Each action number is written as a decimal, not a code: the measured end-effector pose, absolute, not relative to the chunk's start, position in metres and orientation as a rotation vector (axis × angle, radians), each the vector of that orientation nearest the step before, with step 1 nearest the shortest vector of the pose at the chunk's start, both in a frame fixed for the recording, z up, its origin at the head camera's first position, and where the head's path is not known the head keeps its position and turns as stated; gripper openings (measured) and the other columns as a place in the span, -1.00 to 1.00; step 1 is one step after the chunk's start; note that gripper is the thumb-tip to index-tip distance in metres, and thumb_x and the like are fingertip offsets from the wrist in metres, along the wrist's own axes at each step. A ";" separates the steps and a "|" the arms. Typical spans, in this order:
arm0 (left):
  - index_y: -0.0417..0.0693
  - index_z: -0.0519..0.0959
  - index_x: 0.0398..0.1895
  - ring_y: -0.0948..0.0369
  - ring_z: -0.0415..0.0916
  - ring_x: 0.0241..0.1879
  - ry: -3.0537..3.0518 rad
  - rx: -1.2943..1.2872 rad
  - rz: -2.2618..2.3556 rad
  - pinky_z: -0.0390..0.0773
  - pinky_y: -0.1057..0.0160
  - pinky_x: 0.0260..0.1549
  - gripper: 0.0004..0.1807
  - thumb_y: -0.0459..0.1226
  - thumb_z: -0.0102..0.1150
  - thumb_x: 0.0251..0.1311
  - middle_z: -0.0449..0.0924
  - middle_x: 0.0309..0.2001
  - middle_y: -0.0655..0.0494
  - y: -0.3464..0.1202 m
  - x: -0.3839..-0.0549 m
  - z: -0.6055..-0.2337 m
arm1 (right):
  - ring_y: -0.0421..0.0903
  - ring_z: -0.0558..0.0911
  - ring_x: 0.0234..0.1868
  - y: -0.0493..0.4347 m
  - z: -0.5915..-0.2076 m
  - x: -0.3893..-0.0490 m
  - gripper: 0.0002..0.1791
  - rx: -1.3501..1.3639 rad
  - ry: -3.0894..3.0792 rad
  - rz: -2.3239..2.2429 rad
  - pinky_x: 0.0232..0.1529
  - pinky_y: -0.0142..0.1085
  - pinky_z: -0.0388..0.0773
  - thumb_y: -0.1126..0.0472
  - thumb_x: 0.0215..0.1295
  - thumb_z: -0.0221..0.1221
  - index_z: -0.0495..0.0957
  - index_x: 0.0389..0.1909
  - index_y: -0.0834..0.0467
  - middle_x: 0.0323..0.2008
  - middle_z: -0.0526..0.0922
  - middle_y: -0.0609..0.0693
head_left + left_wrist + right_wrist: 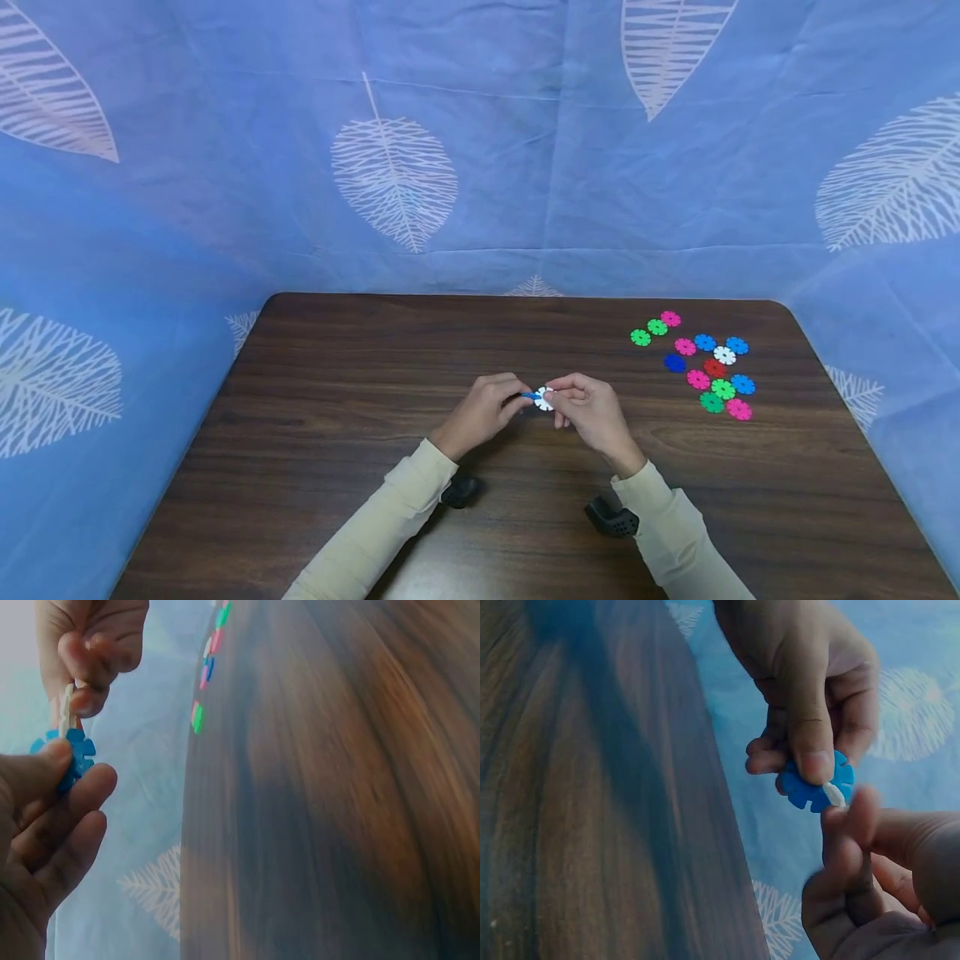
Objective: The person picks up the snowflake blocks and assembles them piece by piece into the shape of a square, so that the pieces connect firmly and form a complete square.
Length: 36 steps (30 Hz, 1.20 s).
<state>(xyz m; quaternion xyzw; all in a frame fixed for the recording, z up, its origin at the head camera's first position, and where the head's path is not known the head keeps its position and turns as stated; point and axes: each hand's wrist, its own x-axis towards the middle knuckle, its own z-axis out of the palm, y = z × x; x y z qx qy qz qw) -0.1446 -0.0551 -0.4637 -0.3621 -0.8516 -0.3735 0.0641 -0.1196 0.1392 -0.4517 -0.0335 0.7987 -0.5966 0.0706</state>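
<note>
We see a blue notched disc (801, 793) and a white notched disc (543, 402), touching crosswise, held above the dark wooden table (337, 358). The person's left hand (482, 412) pinches the blue one; the right hand (594, 412) pinches the white. Farther right on the tabletop, we note loose coloured discs (715, 367).
</note>
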 end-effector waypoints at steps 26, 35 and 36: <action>-0.11 0.43 0.21 0.20 0.54 0.07 -2.816 -1.097 -1.081 0.56 0.21 0.00 -0.58 -0.16 0.04 0.35 0.53 0.15 -0.02 -0.067 -0.147 -0.463 | -0.14 0.59 -0.57 0.192 -0.469 -0.128 -0.65 -0.100 2.616 -1.485 -0.53 -0.37 0.45 0.07 0.33 0.15 0.55 -0.10 0.29 -0.28 0.71 0.22; -0.17 0.43 0.20 0.21 0.56 -0.05 -2.861 -1.031 -1.120 0.57 0.23 -0.11 -0.54 -0.09 0.03 0.35 0.54 0.12 -0.02 -0.077 -0.149 -0.463 | -0.17 0.58 -0.60 0.272 -0.468 -0.125 -0.58 0.146 2.831 -1.159 -0.59 -0.35 0.37 0.03 0.36 0.10 0.53 -0.10 0.36 -0.51 0.67 0.10; -0.17 0.43 0.18 0.22 0.55 -0.08 -2.860 -1.023 -1.130 0.57 0.25 -0.13 -0.55 -0.09 0.02 0.35 0.54 0.10 -0.02 -0.078 -0.150 -0.464 | -0.18 0.57 -0.60 0.280 -0.469 -0.124 -0.56 0.181 2.849 -1.125 -0.58 -0.35 0.36 0.02 0.36 0.09 0.52 -0.08 0.38 -0.53 0.66 0.07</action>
